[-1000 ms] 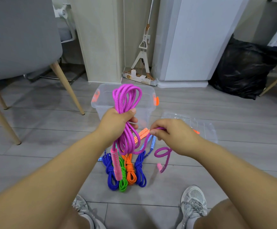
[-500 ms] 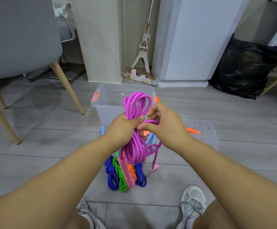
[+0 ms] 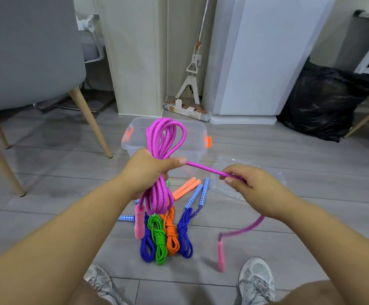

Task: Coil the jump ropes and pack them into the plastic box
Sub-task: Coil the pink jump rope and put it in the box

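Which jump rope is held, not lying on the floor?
The magenta rope: the left hand grips its coil, the right hand pinches its tail. The other ropes, blue, green and orange, lie bundled on the floor.

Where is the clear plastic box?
Head view: the plastic box stands on the floor at centre, behind the purple rope coil the left hand holds, its lid to its right.

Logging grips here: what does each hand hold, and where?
Both hold the purple jump rope. The left hand grips its coiled loops at mid-length; the right hand pinches the free strand, short of the dangling pink handle.
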Motion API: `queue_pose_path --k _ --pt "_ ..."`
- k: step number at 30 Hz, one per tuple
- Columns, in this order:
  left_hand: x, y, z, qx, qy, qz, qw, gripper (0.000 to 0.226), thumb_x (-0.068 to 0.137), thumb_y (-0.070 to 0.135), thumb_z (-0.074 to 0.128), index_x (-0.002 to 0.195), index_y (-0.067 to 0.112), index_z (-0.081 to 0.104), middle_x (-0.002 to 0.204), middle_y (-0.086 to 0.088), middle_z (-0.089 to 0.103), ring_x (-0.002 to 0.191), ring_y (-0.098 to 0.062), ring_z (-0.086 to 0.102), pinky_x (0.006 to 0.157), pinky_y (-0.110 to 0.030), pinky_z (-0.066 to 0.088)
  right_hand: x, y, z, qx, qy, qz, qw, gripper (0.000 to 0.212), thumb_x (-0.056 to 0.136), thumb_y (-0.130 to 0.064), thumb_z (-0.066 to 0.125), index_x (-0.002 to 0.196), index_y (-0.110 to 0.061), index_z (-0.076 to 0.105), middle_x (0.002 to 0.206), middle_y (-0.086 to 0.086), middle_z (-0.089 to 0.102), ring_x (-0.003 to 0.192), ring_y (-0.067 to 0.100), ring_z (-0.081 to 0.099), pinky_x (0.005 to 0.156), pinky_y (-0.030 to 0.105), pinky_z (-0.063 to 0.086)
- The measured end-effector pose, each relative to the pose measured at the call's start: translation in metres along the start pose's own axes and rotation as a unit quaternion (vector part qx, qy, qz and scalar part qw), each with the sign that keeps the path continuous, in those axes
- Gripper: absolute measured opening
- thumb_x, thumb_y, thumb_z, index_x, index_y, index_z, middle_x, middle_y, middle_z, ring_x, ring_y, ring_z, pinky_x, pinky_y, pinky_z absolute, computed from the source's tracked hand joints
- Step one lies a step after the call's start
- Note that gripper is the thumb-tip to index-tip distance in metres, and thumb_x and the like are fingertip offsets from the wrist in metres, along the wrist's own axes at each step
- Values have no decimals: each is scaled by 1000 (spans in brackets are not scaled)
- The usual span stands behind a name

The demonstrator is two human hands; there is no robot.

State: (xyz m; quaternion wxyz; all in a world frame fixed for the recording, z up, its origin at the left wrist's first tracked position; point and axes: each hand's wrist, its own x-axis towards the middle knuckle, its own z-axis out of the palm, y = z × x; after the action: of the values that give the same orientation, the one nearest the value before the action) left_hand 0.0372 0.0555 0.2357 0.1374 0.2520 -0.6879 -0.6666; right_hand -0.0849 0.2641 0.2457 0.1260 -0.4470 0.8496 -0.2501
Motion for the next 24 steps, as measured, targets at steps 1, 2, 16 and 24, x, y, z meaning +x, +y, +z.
queue_pose_path --k 1,2,16,24 --pt "0 1 -1 24 -3 0 1000 50 48 33 87 70 8 50 51 -7 37 48 -21 38 60 -40 39 -2 -2 -2 15 12 -8 1000 14 96 -27 47 95 -27 61 72 -11 54 70 6 50 68 23 43" --pt "-1 1 -1 40 -3 2 999 44 54 25 87 66 7 48 50 -8 38 47 -21 39 60 -40 40 -3 -4 -4 30 27 -17 999 14 96 -25 48 93 -32 59 70 -14 52 69 3 49 65 17 40" --pt "-1 -7 13 226 -44 9 973 35 70 23 80 68 8 49 57 -8 45 54 -23 44 59 -34 41 10 -44 -3 90 188 -201 957 23 93 -21 47 109 -29 63 78 -12 44 77 -3 46 70 5 34" --pt "-25 2 31 437 -269 86 854 25 62 33 84 75 29 64 73 12 65 71 -5 60 69 -19 47 39 -56 -5 156 166 -148 962 14 86 -16 64 92 -27 70 75 -14 51 72 -2 49 69 8 38"
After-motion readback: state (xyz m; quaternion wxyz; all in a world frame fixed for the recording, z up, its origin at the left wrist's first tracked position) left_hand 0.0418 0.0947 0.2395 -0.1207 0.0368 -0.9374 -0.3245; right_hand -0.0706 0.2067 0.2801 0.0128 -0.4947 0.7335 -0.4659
